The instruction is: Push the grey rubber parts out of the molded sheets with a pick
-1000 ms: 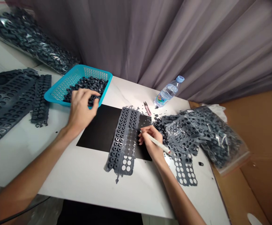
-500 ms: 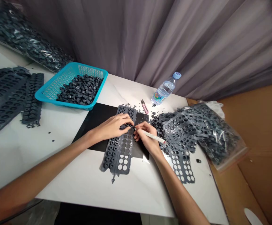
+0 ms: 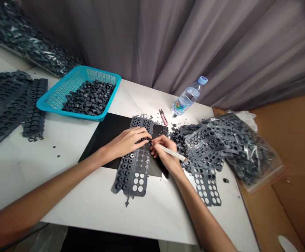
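Observation:
A grey rubber sheet point(image 3: 133, 164) of small rings, partly punched out into round holes, lies on a black mat point(image 3: 110, 134) on the white table point(image 3: 70, 189). My left hand point(image 3: 127, 140) rests on the sheet's upper part, fingers curled and pinching at a ring. My right hand point(image 3: 164, 154) is closed round a thin white tool point(image 3: 172, 153), its tip touching the sheet right beside my left fingertips.
A turquoise basket point(image 3: 60, 96) of loose rings stands at back left. More ring sheets point(image 3: 5, 105) lie far left. Emptied sheets and a plastic bag of rings point(image 3: 236, 147) pile up right. A water bottle point(image 3: 187, 98) and pink snips point(image 3: 164, 117) lie behind. Cardboard point(image 3: 294, 140) borders the right.
My left hand came away from the turquoise basket and down onto the rubber sheet, meeting my right hand's tool tip. Over the last half second both hands barely moved.

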A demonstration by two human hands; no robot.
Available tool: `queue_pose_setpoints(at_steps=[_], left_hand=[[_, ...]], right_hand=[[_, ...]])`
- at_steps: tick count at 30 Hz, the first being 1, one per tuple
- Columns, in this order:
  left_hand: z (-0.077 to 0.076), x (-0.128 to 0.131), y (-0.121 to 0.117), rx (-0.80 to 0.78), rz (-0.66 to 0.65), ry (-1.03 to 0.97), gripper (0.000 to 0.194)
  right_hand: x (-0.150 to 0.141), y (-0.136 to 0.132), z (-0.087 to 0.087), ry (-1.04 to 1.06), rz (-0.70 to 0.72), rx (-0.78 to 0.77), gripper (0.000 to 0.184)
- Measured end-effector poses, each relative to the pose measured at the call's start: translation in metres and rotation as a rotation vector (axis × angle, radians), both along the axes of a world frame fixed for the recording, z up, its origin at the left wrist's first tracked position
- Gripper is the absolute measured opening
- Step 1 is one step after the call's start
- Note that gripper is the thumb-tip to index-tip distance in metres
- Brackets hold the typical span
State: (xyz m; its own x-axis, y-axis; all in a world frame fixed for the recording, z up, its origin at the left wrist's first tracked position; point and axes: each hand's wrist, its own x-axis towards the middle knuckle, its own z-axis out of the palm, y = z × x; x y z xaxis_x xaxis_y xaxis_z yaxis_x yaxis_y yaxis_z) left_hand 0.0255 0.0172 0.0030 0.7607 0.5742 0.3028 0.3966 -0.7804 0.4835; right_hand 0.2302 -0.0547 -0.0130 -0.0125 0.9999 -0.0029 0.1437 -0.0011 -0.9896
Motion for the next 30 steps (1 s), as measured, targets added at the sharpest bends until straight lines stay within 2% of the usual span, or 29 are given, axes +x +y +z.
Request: queue_pose_setpoints(at_steps=[4,7,11,14,16,21,30], left_hand=[[-0.003,0.003,-0.003,0.124,-0.008,0.08,0.021],[-0.007,0.005,-0.005,0.145,0.005,0.064,0.024],[-0.01,0.006,-0.005,-0.02,0.052,-0.077,0.021],[-0.008,0.004,-0.002,-0.17,0.055,-0.14,0.02],[-0.007,0.001,0.0,-0.216,0.041,-0.151,0.021],[-0.007,-0.006,0.004,-0.263,0.021,-0.153,0.022],[-0.008,-0.006,0.004,-0.21,-0.004,-0.129,0.021]], right_hand=[[0.0,-0.001,0.001,-0.021,0.0,-0.012,0.013],[-0.001,-0.001,0.001,-0.07,-0.008,-0.007,0.014],[-0.001,-0.001,0.001,-0.091,-0.007,0.006,0.013],[-0.001,0.0,-0.001,0.008,-0.005,-0.001,0.012],[0.0,0.0,-0.002,0.071,-0.022,0.003,0.011],[0.002,0.001,-0.004,0.128,-0.033,-0.004,0.011],[0.001,0.003,-0.004,0.102,-0.002,-0.022,0.013]])
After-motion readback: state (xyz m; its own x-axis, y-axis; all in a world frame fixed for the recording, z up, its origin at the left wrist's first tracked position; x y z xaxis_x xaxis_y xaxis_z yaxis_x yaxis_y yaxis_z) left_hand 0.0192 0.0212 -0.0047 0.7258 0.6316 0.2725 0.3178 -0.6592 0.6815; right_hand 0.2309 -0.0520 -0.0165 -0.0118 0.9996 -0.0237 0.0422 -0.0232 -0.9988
